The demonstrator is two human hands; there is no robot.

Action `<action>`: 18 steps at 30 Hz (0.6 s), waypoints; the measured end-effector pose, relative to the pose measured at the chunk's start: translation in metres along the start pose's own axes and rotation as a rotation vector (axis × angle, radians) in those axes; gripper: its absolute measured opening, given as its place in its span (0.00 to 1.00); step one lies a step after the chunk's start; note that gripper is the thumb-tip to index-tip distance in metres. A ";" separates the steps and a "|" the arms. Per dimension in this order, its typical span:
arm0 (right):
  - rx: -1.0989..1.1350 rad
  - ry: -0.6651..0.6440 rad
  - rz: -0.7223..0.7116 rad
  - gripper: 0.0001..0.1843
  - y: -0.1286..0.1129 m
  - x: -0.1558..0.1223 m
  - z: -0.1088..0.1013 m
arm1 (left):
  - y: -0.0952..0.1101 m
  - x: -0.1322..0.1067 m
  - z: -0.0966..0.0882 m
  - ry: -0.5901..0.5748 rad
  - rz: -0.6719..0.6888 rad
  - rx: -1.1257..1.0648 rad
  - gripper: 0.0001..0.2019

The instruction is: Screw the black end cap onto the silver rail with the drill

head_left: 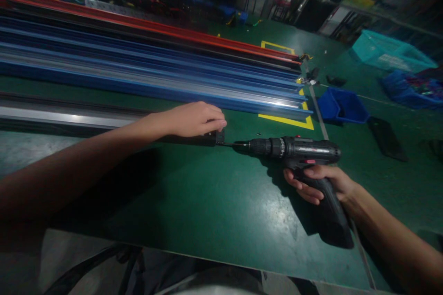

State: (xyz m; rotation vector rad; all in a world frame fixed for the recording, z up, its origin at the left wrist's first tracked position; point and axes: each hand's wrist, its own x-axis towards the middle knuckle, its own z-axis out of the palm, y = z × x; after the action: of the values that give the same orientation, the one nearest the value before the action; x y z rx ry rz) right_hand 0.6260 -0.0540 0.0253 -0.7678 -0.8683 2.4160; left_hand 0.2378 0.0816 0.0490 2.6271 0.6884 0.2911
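Note:
A black cordless drill (294, 149) is gripped by the handle in my right hand (321, 184), its body level and pointing left. The thin bit in its chuck reaches the end of a long black and silver metal profile (79, 117) lying along the table. Over that same end my left hand (197, 120) is closed, fingers bent together on the profile's top and far side. The fingertips partly hide the end piece, so I cannot make out the screw or hole at the bit.
Behind the profile lie several blue metal profiles (155, 71) and a red one (166, 30). On the right are a blue bin (342, 105), a dark phone-like slab (387, 138), a turquoise crate (391, 50) and another blue bin (398, 90). Yellow tape (290, 121) marks the green table (221, 212).

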 end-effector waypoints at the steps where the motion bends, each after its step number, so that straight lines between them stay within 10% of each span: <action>1: -0.001 0.000 0.003 0.18 0.000 0.000 0.000 | 0.000 0.000 0.000 0.001 0.000 0.002 0.22; 18: 0.015 -0.013 0.006 0.17 0.000 0.000 -0.001 | 0.001 -0.001 -0.001 0.000 0.003 -0.001 0.22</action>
State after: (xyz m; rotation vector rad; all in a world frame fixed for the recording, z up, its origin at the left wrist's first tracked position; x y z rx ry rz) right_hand 0.6268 -0.0535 0.0244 -0.7510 -0.8525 2.4325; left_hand 0.2376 0.0807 0.0501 2.6276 0.6840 0.2920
